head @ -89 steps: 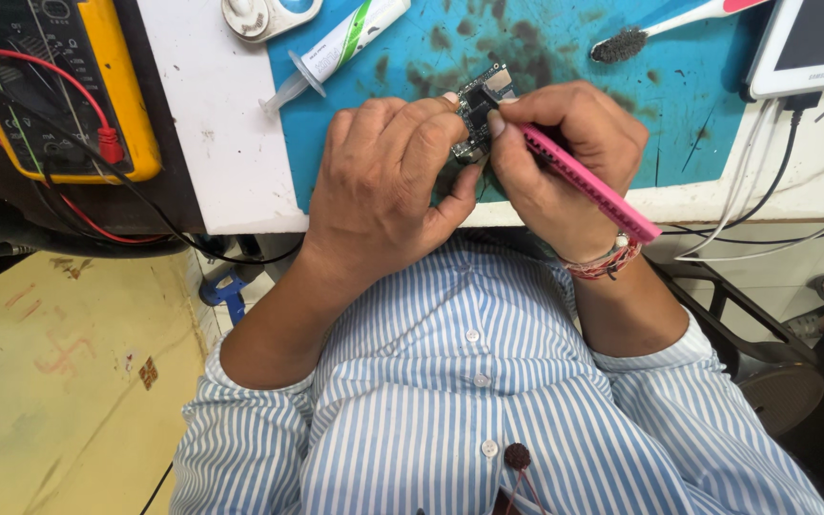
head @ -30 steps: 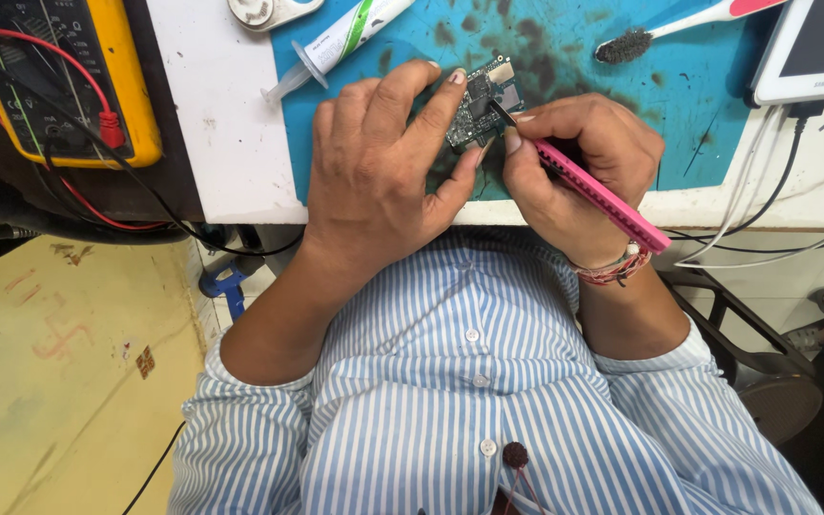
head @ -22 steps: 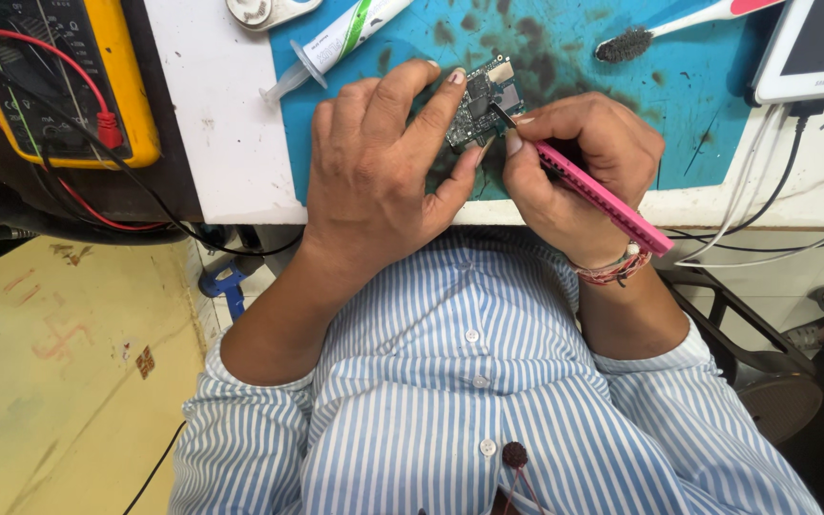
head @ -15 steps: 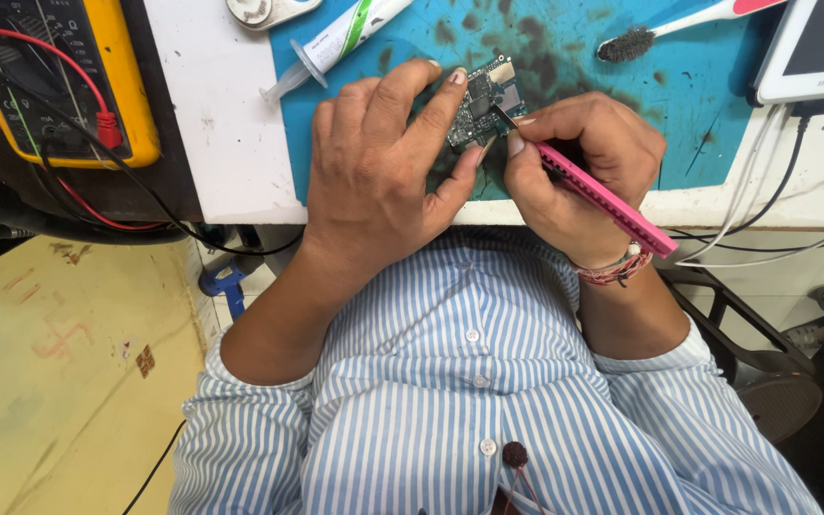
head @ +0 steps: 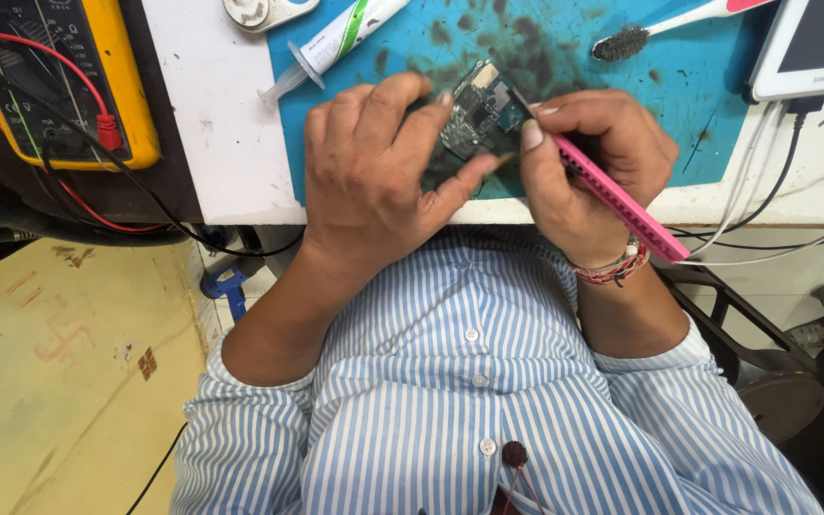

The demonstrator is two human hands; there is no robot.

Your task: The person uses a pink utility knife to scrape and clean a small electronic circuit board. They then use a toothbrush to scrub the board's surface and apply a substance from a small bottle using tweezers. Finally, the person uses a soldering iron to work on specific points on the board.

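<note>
My left hand (head: 383, 181) grips a small dark green circuit board (head: 474, 110) between thumb and fingers, holding it just above the stained blue work mat (head: 545, 48). My right hand (head: 588, 162) holds a pink-handled tool (head: 617, 200) like a pen. Its dark tip rests on the upper right part of the board. Both wrists sit at the near edge of the white table (head: 212, 124).
A yellow multimeter (head: 50, 81) with red and black leads lies at the far left. A syringe tube (head: 331, 48) and a brush (head: 650, 33) lie on the mat's far side. A white tablet (head: 813, 48) with cables sits at the right. A chair (head: 765, 372) stands at lower right.
Both hands and the board have shifted slightly away from me over the mat. The pink tool's tip stays on the board with small movements.
</note>
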